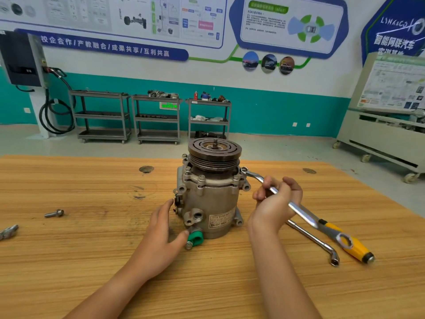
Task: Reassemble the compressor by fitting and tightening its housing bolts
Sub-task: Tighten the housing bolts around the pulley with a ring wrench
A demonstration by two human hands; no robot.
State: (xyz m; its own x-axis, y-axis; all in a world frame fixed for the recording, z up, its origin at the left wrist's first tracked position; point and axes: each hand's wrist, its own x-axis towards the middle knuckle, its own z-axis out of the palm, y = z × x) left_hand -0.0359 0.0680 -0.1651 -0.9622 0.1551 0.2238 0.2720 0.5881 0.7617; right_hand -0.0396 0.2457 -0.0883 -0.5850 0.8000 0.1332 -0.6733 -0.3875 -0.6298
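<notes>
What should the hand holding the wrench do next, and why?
Probably swing the wrench round a little to tighten: its ring end sits on the compressor's top flange, the right hand grips it, and the left hand steadies the body.

You face a white wall (128, 65) with a teal band (276, 111) and big posters (292, 26). Three gray carts (157, 117) stand by it on the pale floor (276, 146), past your wood table (69, 249).

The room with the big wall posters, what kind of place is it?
Probably a car-repair training workshop: car posters, parts carts, and a right hand holding a wrench on a compressor.
</notes>
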